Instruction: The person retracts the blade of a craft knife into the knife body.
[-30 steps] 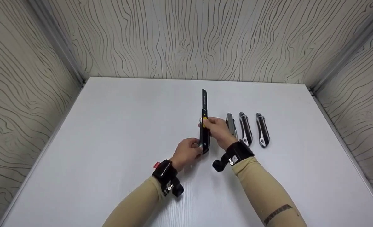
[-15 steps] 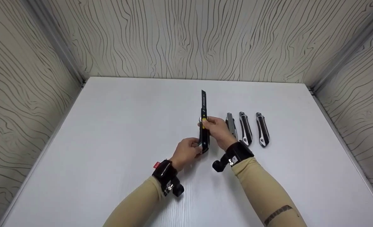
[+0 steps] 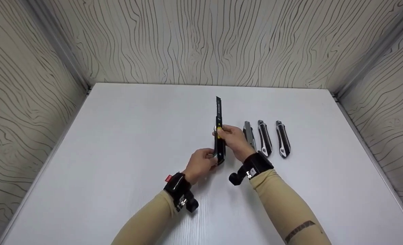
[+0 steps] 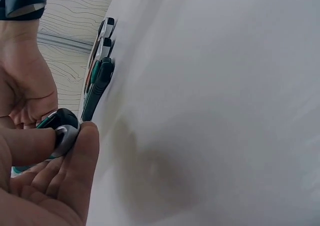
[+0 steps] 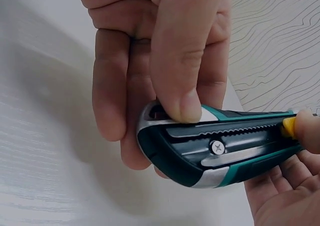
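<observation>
In the head view a utility knife is held nearly upright above the table, its long dark blade extended away from me. My left hand pinches the silver tail end between thumb and fingers. My right hand grips the middle of the handle, its thumb on the yellow slider. The right wrist view shows the knife's green, black and silver casing and a screw; the blade lies outside that view. In the left wrist view my left hand holds the tail, and the rest of the knife is mostly hidden.
On the white table, right of my hands, lie a grey utility knife, partly hidden by my right hand, and two black-and-silver ones. Patterned walls enclose the table's back and sides.
</observation>
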A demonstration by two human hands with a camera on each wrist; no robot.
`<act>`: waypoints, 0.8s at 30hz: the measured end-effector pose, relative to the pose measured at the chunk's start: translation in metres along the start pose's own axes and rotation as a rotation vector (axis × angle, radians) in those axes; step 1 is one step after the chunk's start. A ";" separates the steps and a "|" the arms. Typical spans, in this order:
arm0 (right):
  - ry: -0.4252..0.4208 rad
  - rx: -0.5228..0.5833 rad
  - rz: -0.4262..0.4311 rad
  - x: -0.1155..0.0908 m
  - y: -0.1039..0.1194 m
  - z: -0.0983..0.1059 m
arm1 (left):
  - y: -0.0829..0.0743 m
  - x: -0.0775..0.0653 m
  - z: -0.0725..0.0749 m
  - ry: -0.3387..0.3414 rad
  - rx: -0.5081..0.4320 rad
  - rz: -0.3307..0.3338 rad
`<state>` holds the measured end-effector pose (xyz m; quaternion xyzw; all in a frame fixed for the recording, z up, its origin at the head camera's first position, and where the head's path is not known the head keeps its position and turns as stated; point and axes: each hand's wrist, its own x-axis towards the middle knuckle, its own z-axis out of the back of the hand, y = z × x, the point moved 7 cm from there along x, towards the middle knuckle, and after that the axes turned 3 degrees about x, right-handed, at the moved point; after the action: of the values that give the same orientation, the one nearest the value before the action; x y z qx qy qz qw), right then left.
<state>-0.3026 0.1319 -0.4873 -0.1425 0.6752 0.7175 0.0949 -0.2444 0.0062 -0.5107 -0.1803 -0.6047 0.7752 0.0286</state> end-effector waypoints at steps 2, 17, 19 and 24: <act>0.010 0.001 0.005 0.000 0.001 -0.001 | -0.001 0.000 0.001 0.001 0.001 0.001; 0.020 0.042 0.004 0.001 0.000 -0.002 | -0.001 0.001 0.001 -0.011 -0.013 -0.007; 0.029 0.042 0.006 0.001 -0.001 -0.003 | 0.000 0.001 0.001 -0.012 -0.011 -0.004; 0.037 0.040 0.010 0.002 -0.002 -0.003 | -0.001 0.000 0.001 -0.009 -0.013 -0.009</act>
<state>-0.3035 0.1294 -0.4902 -0.1502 0.6919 0.7015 0.0815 -0.2455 0.0054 -0.5092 -0.1744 -0.6106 0.7720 0.0282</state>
